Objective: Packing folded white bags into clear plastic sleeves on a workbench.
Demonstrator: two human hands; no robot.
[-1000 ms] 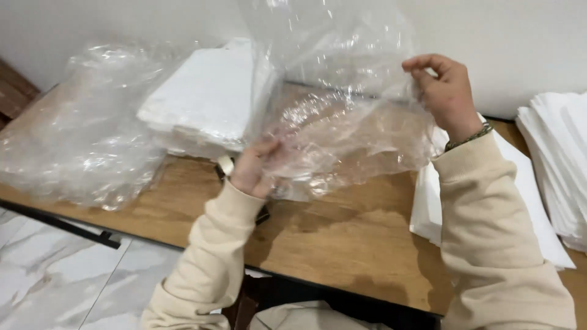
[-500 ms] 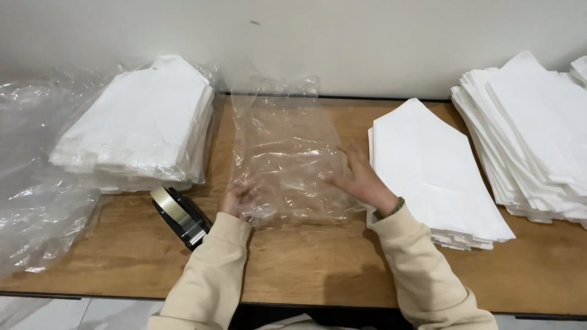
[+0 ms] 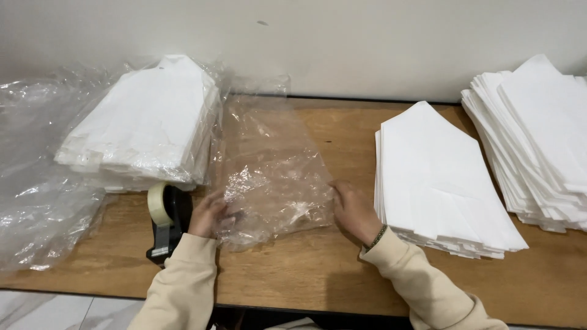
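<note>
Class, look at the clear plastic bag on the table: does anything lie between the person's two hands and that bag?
Nothing visible does. The left hand and the right hand both already rest on the near edges of the clear plastic bag; the tape dispenser sits off to the left.

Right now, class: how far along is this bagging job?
Done: one white stack sits wrapped in plastic at left. In hand: the left hand and right hand flatten a clear bag on the table. Left: two unwrapped stacks at right.
</note>
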